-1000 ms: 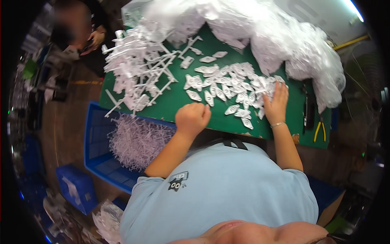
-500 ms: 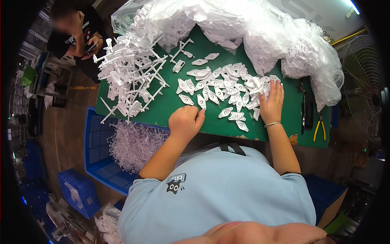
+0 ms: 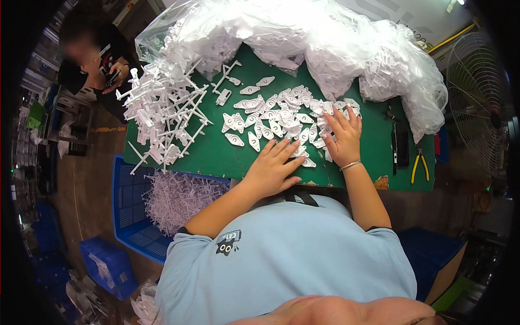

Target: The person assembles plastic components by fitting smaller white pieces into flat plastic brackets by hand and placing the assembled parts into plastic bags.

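Note:
Many small white diamond-shaped plastic parts [image 3: 275, 128] lie spread and heaped on the green tabletop [image 3: 211, 157]. My left hand [image 3: 273, 167] rests at the near edge of the spread, fingers stretched out over some of the parts. On the right side of the heap, my right hand [image 3: 344, 138] lies with its fingers apart on the white pieces there. Neither hand grips anything I can see; what lies under the fingers is hidden. Left of the parts stands a tangled pile of white plastic sprues [image 3: 162, 111] with pieces attached.
Clear plastic bags [image 3: 336, 59] full of white parts line the table's back. Yellow-handled pliers [image 3: 420, 165] lie at the right edge. Below on the left is a blue crate [image 3: 127, 216] of sprue scraps [image 3: 179, 200]. A fan [image 3: 476, 108] stands right; another person [image 3: 97, 65] sits back left.
My left hand has opened from a loose fist and moved right, onto the nearest parts. My right hand has shifted slightly with its fingers more spread. The view has shifted a little.

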Motion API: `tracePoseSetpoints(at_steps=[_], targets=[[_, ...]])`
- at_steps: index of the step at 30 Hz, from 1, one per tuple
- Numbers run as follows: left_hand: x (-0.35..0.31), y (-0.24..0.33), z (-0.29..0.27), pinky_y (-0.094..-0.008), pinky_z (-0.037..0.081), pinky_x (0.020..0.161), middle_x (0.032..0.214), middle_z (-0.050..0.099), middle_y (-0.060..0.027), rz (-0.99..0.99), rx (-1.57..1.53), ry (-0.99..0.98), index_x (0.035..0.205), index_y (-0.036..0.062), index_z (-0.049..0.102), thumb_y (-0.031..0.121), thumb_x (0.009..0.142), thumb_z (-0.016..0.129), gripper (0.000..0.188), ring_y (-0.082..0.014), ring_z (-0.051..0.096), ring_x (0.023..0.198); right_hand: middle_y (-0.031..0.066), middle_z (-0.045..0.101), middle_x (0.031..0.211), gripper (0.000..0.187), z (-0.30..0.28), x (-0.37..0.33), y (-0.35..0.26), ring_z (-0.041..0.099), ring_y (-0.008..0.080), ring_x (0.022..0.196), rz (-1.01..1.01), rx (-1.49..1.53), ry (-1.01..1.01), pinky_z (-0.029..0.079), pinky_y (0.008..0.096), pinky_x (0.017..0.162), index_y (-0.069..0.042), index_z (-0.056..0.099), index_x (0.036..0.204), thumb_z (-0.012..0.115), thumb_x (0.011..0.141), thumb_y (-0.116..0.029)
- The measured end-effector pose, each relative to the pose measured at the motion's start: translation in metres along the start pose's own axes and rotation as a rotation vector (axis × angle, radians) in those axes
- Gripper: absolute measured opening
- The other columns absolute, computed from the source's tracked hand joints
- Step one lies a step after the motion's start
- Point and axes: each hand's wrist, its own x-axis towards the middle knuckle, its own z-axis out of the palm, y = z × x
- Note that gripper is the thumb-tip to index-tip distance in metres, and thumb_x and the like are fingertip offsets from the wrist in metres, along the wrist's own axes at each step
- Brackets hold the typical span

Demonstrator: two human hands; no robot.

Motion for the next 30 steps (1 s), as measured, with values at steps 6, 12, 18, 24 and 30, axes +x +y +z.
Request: tracePoseSetpoints(at_steps=[6,12,18,24,30], targets=[[-0.001,0.000,0.005,-0.0515,0.037,0.105,0.137,0.052,-0.0140,-0.038,-0.024,0.115,0.115,0.0120,0.065,0.027,0.079,0.072,0.040,-0.0361,0.048,0.125,0.0098,0.060,0.129,0.044,-0.003,-0.004,0.008,0.042,0.0373,0.130,0.000,0.061,0.060,0.025,0.0570,0.108,-0.011,0.068,0.116,0.061,0.085,-0.041],[-0.003,0.001,0.001,-0.0501,0.039,0.103,0.136,0.052,-0.0140,-0.032,-0.057,0.146,0.112,0.0109,0.067,0.023,0.078,0.073,0.037,-0.0361,0.048,0.124,0.0106,0.063,0.122,0.036,-0.013,-0.002,0.010,0.049,0.0353,0.121,-0.040,0.303,0.181,0.035,0.0460,0.104,-0.005,0.069,0.109,0.064,0.085,-0.031],[-0.001,-0.014,-0.001,-0.0454,0.043,0.096,0.120,0.061,-0.0135,-0.115,-0.342,0.398,0.106,0.0067,0.067,0.015,0.080,0.069,0.027,-0.0346,0.055,0.112,0.0143,0.063,0.116,0.031,-0.034,0.003,-0.030,0.057,0.0330,0.111,-0.039,0.497,0.180,0.043,0.0412,0.097,-0.002,0.068,0.107,0.068,0.083,-0.021],[0.083,-0.022,-0.016,-0.0421,0.046,0.086,0.099,0.065,-0.0129,-0.213,-0.355,0.479,0.097,0.0046,0.068,0.015,0.082,0.068,0.018,-0.0329,0.060,0.096,0.0150,0.062,0.115,0.018,-0.025,0.008,-0.021,0.061,0.0241,0.105,0.244,0.827,0.258,0.048,0.0319,0.091,0.001,0.068,0.103,0.062,0.090,-0.008],[0.160,-0.032,0.021,-0.0445,0.048,0.081,0.096,0.064,-0.0124,-0.207,-0.011,0.280,0.094,0.0040,0.070,0.021,0.076,0.074,0.025,-0.0332,0.059,0.093,0.0132,0.059,0.118,0.022,-0.017,-0.009,0.004,0.060,0.0181,0.102,0.394,0.900,0.327,0.049,0.0302,0.090,0.004,0.067,0.106,0.054,0.098,-0.012]])
